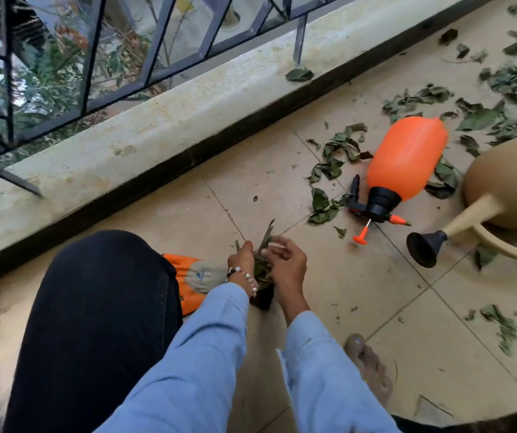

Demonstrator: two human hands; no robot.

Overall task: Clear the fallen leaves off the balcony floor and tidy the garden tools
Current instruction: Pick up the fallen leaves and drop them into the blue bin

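1. We see both hands meeting low over the balcony floor point(329, 276), just in front of the bent knee. Gathering into one bunch saves, we judge, a trip per leaf.
2. The left hand point(244, 260) has its fingers curled round a small bunch of leaves point(262, 264), thumb up, wrist bent and wearing a bead bracelet point(246, 278).
3. The right hand point(285, 264) comes in from the other side, fingers loosely bent against the same bunch — pressing leaves in, it seems, though blur keeps us from telling whether it truly grips.
4. A small dark pot point(263, 296) sits right under the hands; whether the leaves go into it we cannot tell.
5. Most fallen leaves point(501, 79) lie scattered well apart, toward the far right of the floor, so the clearing looks barely begun.
6. The orange sprayer point(404, 160) lies on its side, and the beige watering can point(507, 185) lies just beside it — neither tidied yet.
7. An orange glove point(193, 276) lies by the knee, unworn.
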